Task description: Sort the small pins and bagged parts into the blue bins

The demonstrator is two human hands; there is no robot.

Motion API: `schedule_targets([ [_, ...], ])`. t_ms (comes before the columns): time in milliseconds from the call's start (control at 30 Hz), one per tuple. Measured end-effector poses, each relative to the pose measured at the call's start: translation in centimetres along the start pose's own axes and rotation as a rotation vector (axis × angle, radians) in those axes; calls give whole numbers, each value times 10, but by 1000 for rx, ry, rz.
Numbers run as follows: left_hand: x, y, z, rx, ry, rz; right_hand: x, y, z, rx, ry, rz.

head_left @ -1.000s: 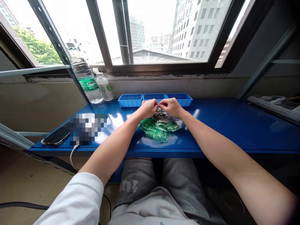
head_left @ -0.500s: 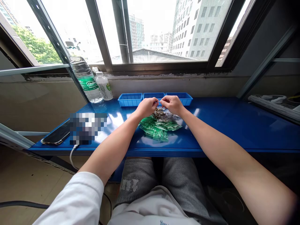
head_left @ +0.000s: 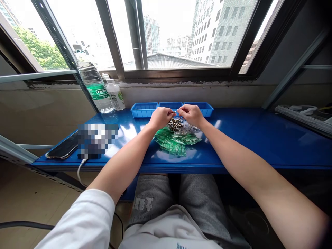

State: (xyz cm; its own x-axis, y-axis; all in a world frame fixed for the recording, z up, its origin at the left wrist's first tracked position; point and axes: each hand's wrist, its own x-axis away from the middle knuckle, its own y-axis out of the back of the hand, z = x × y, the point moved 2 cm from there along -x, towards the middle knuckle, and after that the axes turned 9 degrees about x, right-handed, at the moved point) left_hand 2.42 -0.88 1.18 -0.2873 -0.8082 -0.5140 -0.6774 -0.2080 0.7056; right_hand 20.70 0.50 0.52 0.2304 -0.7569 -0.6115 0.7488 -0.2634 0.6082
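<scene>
My left hand (head_left: 161, 117) and my right hand (head_left: 191, 114) meet almost fingertip to fingertip in front of the blue bins (head_left: 144, 111). Both are closed in a pinch. Something tiny and thin shows between the fingertips, too small to name. Just below lies a pile of small dark and brassy metal pieces (head_left: 175, 125). Clear plastic bags (head_left: 190, 128) lie at the pile's right, under my right hand. Several green plastic packets (head_left: 174, 143) are spread nearer the table's front edge.
A large water bottle (head_left: 97, 90) and a smaller white bottle (head_left: 116, 95) stand at the back left of the blue table (head_left: 259, 138). A phone (head_left: 63, 147) and a blurred-out object with a white cable lie on the left. Metal shelf posts rise at both sides.
My left hand has shifted very slightly to the left and up, its fingers lying a little differently. My right hand stays nearly in the same place.
</scene>
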Motion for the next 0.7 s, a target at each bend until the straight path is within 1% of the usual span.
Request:
schedule_targets([
  [167,-1,2,1,-42,67,-13,-1,1,-1,-20,-38,3],
  [267,-1,3,1,-35,101,15,-4,4,-8,-28,-126,-58],
  [333,0,2,1,-40,115,63,-6,8,-17,38,-224,-125],
  [400,1,1,0,-62,119,121,-8,12,-28,156,-316,-189],
  [467,1,0,-1,-84,109,179,-9,16,-38,270,-377,-226],
  [600,1,-4,0,-116,101,301,-8,21,-49,417,-458,-239],
  [700,1,-5,2,-125,97,341,-6,23,-49,481,-524,-237],
])
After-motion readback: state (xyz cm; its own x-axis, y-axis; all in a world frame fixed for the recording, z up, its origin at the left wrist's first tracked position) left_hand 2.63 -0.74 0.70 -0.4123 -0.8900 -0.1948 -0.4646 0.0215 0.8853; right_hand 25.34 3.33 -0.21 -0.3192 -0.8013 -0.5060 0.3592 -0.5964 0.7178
